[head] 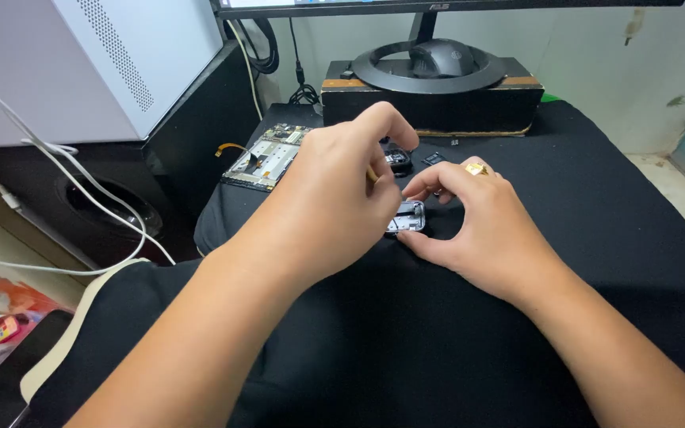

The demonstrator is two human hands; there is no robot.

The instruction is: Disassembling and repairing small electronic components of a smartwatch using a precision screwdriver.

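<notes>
Module (pixel 407 215), small and silvery, lies on the black cloth (pixel 596 238) between my hands so neither blocks it. My right hand (pixel 477 230) curls half-open round it, thumb and forefinger bracing its edges. My left hand (pixel 342 198) pinches a thin tool above it. Beyond lie dark parts (pixel 398 158), farther left a board (pixel 267 157).

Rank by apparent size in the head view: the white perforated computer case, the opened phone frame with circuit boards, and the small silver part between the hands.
1. White perforated computer case
2. Opened phone frame with circuit boards
3. Small silver part, largely hidden by the hands
</notes>
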